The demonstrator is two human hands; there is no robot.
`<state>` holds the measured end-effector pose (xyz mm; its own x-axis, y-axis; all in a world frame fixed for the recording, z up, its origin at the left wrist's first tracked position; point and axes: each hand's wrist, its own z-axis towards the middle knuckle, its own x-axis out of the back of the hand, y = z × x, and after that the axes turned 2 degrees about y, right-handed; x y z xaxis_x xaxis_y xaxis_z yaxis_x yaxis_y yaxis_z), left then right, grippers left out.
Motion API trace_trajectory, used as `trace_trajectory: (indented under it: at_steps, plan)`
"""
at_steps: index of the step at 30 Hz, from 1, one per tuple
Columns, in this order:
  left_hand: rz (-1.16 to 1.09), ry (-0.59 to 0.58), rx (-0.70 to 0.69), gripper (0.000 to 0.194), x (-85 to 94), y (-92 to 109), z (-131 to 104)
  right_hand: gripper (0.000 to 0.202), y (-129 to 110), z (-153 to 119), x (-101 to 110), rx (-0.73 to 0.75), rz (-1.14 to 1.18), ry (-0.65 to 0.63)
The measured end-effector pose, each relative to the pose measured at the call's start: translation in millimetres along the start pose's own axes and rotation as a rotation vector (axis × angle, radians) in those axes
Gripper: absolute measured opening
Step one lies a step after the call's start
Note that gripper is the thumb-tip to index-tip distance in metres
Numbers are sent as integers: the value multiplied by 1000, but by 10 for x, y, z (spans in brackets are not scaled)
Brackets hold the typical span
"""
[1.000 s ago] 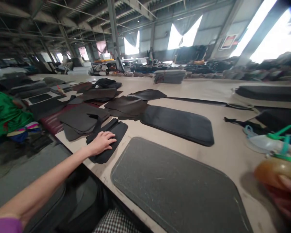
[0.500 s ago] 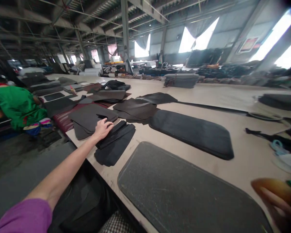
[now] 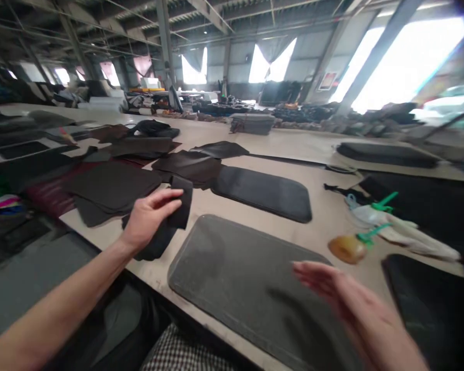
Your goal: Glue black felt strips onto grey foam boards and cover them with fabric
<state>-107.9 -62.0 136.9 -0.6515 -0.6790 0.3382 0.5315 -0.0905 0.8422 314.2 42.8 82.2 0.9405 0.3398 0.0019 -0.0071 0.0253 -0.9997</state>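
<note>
My left hand (image 3: 145, 219) is closed, thumb against fingers, on a black strip of sheet material (image 3: 184, 208) that hangs folded from the fingertips. Just below it lies a pile of black strips (image 3: 158, 246), partly hidden by the hand. In front of me a dark grey board (image 3: 224, 268) with rounded corners rests on the table. My right hand (image 3: 348, 296), somewhat blurred, hovers over the board's right part with fingers stretched out and nothing in them. Its shadow falls on the board.
Dark sheets (image 3: 114, 190) are piled left, and a stack of rounded black panels (image 3: 263, 193) lies behind the board. At right are an amber squeeze bottle (image 3: 346, 250), a whitish bottle (image 3: 367, 214) with a green nozzle and another black panel (image 3: 429, 299).
My left hand has picked up a black strip from the pile and lifted it. My right hand has moved left from the bottle area to over the board. The view has turned right.
</note>
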Motion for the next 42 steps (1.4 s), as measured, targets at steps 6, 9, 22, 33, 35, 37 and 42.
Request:
trace_trajectory:
  at_steps: [6,9,22,33,35,37,42]
  plan:
    - [-286,-827,53,24,-706,588,-1425,67,-69,-627,-1034,-384,558,-228]
    - [-346,-988,-39,27,-930,482,-1812,52,-19,-673,-1030,-372,630,108]
    - [-179,-1230,432,38,-1174,691,-1066,57,227,-845,-779,-373,630,173]
    - [-502,-1348,268,21,-1897,841,-754,79,203,-971,-750,-432,1024,-171]
    - [-559,-1355,85,18,-1894,859,-732,76,223,-989,-737,-470,1117,-209]
    - [-577,-1342,3,17,-1892,875,-735,60,259,-1006,-708,-450,1034,-204]
    - [-525,-1270,551,48,-1880,868,-893,46,336,-1028,-637,-388,623,112]
